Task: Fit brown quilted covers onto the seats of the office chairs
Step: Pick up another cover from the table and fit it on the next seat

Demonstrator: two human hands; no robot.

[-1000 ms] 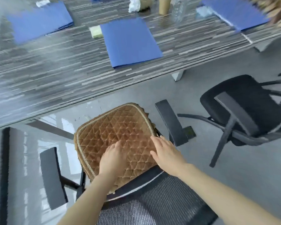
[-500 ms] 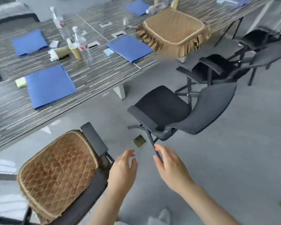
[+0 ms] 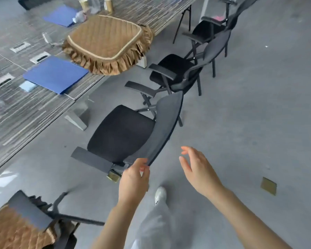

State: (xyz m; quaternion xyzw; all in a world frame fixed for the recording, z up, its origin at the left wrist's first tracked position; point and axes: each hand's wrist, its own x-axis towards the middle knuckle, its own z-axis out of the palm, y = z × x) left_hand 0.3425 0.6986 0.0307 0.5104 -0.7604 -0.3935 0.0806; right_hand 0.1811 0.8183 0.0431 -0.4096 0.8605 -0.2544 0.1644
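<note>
A black office chair (image 3: 121, 133) with a bare seat stands in the middle of the view, its mesh backrest (image 3: 164, 126) turned toward me. My left hand (image 3: 134, 178) touches the backrest's lower corner, fingers loosely bent around its edge. My right hand (image 3: 198, 169) hovers open just right of the backrest, holding nothing. A brown quilted cover (image 3: 104, 42) with a ruffled skirt lies on the striped table (image 3: 25, 112). At the bottom left, another chair's seat wears a brown quilted cover (image 3: 11, 232).
Two more bare black chairs (image 3: 174, 72) (image 3: 210, 29) line the table's edge further back. Blue folders (image 3: 55, 74), cups and bottles sit on the table. A brass floor plate (image 3: 268, 186) lies to the right. My white shoe (image 3: 160, 194) is below my hands.
My hands left the covered chair's seat. My view swung right to the bare chair, and my left hand reached its backrest.
</note>
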